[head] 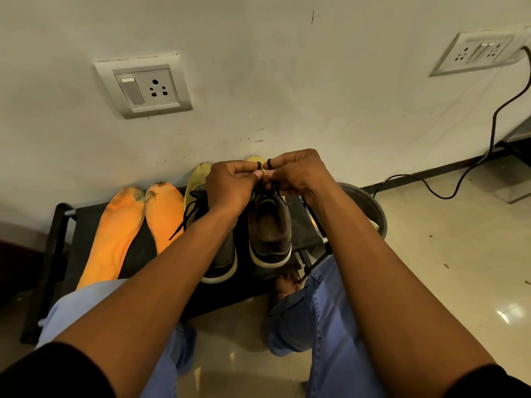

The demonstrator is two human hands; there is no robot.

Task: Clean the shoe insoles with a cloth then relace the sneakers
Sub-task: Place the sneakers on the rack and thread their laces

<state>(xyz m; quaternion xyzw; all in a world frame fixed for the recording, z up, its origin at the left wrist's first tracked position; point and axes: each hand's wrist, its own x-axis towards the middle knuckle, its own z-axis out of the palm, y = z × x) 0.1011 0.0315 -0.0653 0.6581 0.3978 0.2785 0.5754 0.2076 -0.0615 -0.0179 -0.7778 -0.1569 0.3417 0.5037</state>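
Two dark sneakers stand side by side on a low black rack (60, 234), heels toward me. Above the right sneaker (270, 228), my left hand (230, 185) and my right hand (298, 176) meet and each pinches a loop of its black lace (268, 165). The left sneaker (221, 259) is partly hidden under my left forearm, its lace (186, 214) hanging loose. Two orange insoles (115, 234) lean against the wall at the left, and two yellow insoles (198, 176) stand behind the sneakers. No cloth is visible.
A dark round bucket (370, 208) sits right of the rack. A black cable (459, 179) runs from a wall socket (477, 51) down across the tiled floor. Another socket (143, 87) is on the wall above. My knees in blue trousers frame the rack.
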